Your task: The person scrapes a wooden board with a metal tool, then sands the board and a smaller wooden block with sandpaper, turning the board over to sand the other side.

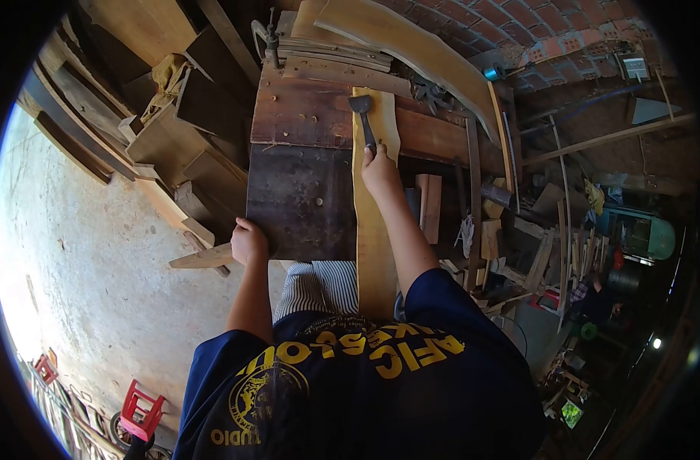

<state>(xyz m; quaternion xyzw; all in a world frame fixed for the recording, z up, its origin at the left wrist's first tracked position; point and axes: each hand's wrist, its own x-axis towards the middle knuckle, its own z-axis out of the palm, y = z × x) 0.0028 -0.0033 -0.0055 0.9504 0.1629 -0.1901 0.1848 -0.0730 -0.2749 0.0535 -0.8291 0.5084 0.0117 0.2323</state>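
The right hand (pixel 381 169) held a broad-headed tool (pixel 360 104) by its handle (pixel 368 135), probably for reach along the board (pixel 376 238); the left hand (pixel 249 241) clasped the bench's (pixel 296 203) near-left corner, seemingly bracing.

Printed matter, dark blue T-shirt (pixel 434 406) — yellow capitals, inverted in this view. The upper line (pixel 423 358) shows "AFIC"; the line beneath it is broken by folds, with "LOU" (pixel 289 355) the clearest part. Below a round emblem (pixel 269 392) stands "UDIO" (pixel 231 437). The small pale print (pixel 331 330) near the collar — too fine to read in full.
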